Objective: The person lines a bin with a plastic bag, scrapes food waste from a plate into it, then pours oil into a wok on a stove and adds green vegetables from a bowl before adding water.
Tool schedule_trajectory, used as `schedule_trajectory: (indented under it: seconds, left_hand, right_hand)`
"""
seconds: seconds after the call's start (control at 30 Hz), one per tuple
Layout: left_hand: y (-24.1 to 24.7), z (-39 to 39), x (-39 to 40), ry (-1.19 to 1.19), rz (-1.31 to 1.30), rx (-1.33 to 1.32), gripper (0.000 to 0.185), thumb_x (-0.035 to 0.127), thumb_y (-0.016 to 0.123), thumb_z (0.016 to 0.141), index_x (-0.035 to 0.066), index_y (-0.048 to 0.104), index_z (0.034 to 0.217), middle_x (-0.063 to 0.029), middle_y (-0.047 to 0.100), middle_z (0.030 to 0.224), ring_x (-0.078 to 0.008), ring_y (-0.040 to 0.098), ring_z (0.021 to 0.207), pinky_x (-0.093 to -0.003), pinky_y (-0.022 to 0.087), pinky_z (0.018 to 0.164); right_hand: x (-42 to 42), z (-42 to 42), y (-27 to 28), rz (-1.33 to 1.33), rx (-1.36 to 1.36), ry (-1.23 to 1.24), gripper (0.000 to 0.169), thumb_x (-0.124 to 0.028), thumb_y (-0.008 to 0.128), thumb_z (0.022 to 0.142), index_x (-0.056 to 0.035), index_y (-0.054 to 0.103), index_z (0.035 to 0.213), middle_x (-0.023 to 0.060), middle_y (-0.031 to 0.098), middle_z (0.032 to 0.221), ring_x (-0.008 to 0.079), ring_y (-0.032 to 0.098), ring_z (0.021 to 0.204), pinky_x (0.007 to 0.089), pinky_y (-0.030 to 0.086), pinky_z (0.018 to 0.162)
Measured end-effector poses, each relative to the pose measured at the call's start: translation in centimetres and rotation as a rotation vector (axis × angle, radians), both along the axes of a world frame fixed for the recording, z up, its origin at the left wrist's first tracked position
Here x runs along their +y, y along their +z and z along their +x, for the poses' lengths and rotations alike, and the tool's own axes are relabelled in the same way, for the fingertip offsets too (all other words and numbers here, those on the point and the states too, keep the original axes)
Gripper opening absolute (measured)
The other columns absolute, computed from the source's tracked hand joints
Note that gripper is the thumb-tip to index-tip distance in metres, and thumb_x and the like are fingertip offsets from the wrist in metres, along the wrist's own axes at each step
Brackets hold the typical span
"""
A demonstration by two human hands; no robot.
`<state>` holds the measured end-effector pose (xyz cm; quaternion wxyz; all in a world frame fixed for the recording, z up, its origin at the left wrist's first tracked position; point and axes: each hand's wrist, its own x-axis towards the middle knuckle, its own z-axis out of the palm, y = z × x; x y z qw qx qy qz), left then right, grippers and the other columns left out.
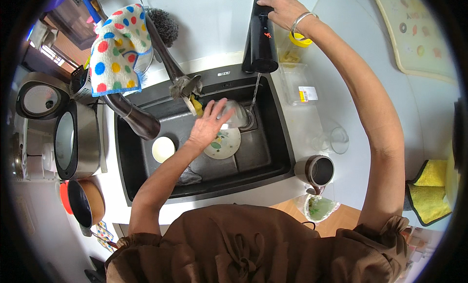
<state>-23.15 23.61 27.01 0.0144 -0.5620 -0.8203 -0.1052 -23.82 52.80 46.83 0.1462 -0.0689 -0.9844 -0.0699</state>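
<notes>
My right hand (287, 12) reaches to the top of a black tap (264, 42), its fingers around the upper end. The tap's front shows lit red digits, and a thin stream of water (256, 91) falls from it into the black sink (252, 164). In the sink, my left hand (210, 126) has its fingers spread at the side of a clear bowl (238, 115); whether it grips the bowl is unclear. Under them lies a white plate (228, 146) with a leaf pattern. To the left stands a small cream bowl (163, 149). A dark cloth-like item (189, 177) is partly hidden by my left forearm.
A dark curved pipe-like fixture (140, 118) with a dotted towel (117, 53) overhangs the sink's left. On the right are a clear plastic tray (298, 82), a yellow-lidded jar (290, 51), a drinking glass (339, 139) and a mug (321, 170). Steel appliances (82, 140) stand left.
</notes>
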Motion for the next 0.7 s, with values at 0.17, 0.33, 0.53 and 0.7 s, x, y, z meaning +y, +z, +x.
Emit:
schedule_trajectory:
  seconds: [0.17, 0.33, 0.53, 0.7]
  left_hand:
    - [-4.6, -0.8, -0.3, 0.651, 0.440, -1.271, 0.067, -0.007, 0.039, 0.071, 0.020, 0.025, 0.130, -0.0124, 0.032, 0.130, -0.0321, 0.047, 0.106, -0.0369, 0.054, 0.069]
    - [-4.3, 1.2, 1.7, 0.813, 0.504, -1.742, 0.069, 0.001, 0.042, 0.074, 0.015, 0.011, 0.134, -0.0153, 0.032, 0.129, -0.0323, 0.051, 0.100, -0.0398, 0.056, 0.059]
    - [-2.6, 2.4, 2.7, 0.765, 0.509, -1.804, 0.070, 0.007, 0.044, 0.078, 0.014, 0.005, 0.135, -0.0167, 0.033, 0.127, -0.0311, 0.048, 0.105, -0.0402, 0.056, 0.062]
    - [-1.9, 2.6, 3.3, 0.732, 0.492, -1.835, 0.053, 0.014, 0.045, 0.085, 0.012, 0.017, 0.130, -0.0142, 0.041, 0.119, -0.0282, 0.053, 0.097, -0.0408, 0.055, 0.064]
  right_hand:
    - [-0.3, 0.0, 0.5, 0.004, 0.021, 0.077, 0.042, -0.012, 0.046, 0.073, -0.0076, 0.052, 0.114, 0.0182, 0.061, 0.089, 0.0299, 0.060, 0.081, 0.0362, 0.047, 0.078]
    - [0.3, 0.0, -0.2, 0.008, 0.049, 0.075, 0.043, -0.012, 0.045, 0.072, -0.0078, 0.052, 0.114, 0.0190, 0.061, 0.089, 0.0311, 0.060, 0.081, 0.0370, 0.046, 0.079]
    - [0.2, -0.1, 0.2, -0.032, 0.000, 0.053, 0.042, -0.011, 0.046, 0.072, -0.0106, 0.052, 0.114, 0.0164, 0.060, 0.096, 0.0316, 0.058, 0.085, 0.0363, 0.043, 0.084]
    - [0.3, -0.2, 0.1, -0.029, 0.017, 0.051, 0.041, -0.011, 0.046, 0.072, -0.0097, 0.052, 0.113, 0.0165, 0.059, 0.098, 0.0318, 0.057, 0.086, 0.0368, 0.043, 0.084]
